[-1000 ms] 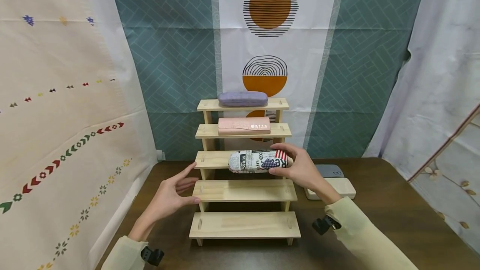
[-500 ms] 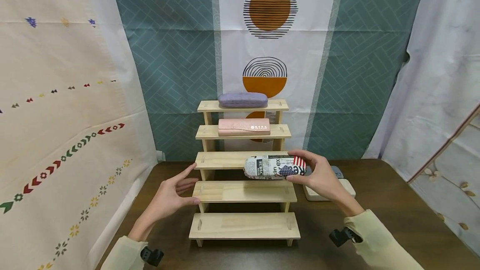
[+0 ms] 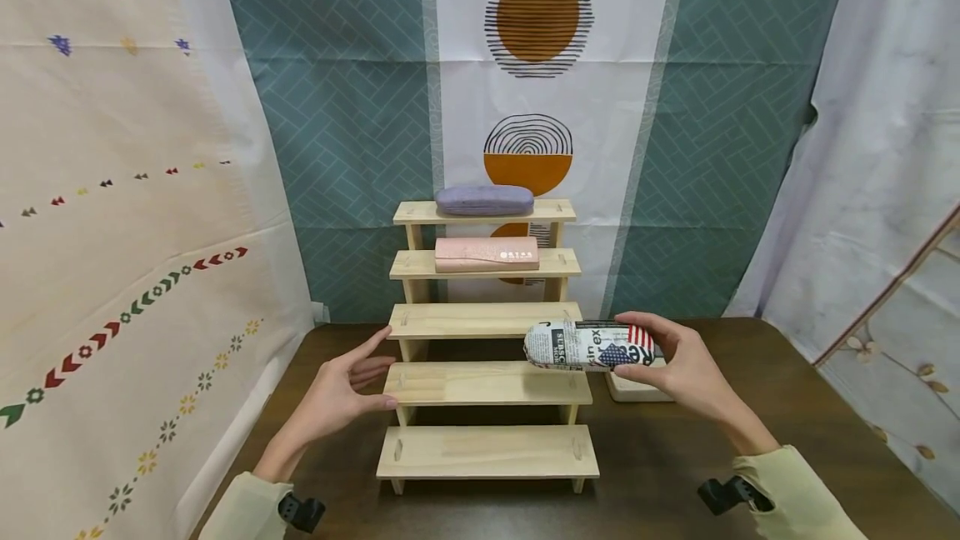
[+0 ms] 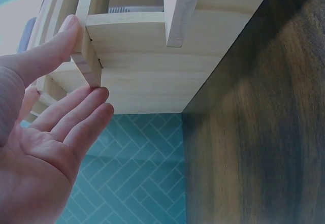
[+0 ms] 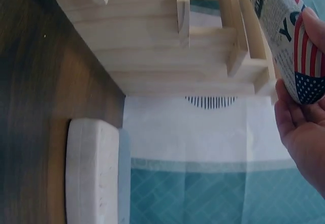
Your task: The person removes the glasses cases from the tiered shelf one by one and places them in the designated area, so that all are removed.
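My right hand [image 3: 686, 373] pinches a newspaper-print glasses case [image 3: 573, 346] with a flag pattern by its right end, thumb below and fingers above. In the head view the case is in front of the right ends of the middle steps. My left hand [image 3: 333, 394] grips the left end of the second-lowest step of a pale wooden tiered shelf [image 3: 487, 452]; in the left wrist view its thumb and fingers [image 4: 84, 115] lie on either side of the plank end. On the top step lies a purple glasses case [image 3: 483, 200], and a pink glasses case [image 3: 487, 255] is one step below.
Right of the shelf, on the dark wooden table [image 3: 750, 407], a white case [image 5: 91, 173] lies with a grey-blue case [image 5: 124, 178] against it; the right hand partly hides them in the head view. Patterned cloths [image 3: 345, 148] hang behind and at both sides.
My right hand has carried the newspaper-print glasses case off the front of the third step, to the right and slightly down. My left hand has stayed on the shelf.
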The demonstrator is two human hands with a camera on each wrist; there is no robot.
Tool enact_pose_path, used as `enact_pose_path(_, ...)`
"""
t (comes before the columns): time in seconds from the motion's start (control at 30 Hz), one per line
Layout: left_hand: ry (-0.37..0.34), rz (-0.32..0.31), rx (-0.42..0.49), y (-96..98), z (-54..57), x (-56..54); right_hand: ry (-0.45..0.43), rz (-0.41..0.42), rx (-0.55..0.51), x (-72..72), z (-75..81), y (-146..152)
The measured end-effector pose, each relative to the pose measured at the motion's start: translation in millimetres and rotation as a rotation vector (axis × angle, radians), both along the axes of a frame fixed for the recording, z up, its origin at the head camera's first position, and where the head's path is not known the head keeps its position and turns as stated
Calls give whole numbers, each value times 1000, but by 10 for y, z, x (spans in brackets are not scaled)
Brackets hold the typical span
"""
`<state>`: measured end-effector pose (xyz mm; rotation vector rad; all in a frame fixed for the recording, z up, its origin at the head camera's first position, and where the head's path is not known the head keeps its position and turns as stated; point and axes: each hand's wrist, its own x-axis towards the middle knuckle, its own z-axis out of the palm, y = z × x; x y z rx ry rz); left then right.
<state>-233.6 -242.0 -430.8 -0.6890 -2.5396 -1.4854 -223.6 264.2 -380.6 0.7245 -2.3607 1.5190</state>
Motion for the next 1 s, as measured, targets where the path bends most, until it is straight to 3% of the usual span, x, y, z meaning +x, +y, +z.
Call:
enact_pose_path(0.33, 0, 3, -7, 12, -1, -20, -17, 2, -22, 103, -51, 272)
enact_pose_path(0.67, -4, 14, -8, 10, 2, 2, 52, 68, -75, 124, -115, 542)
enact_pose_path(1.0, -11, 16, -4, 9, -1, 2, 57, 8, -1, 169, -232, 818)
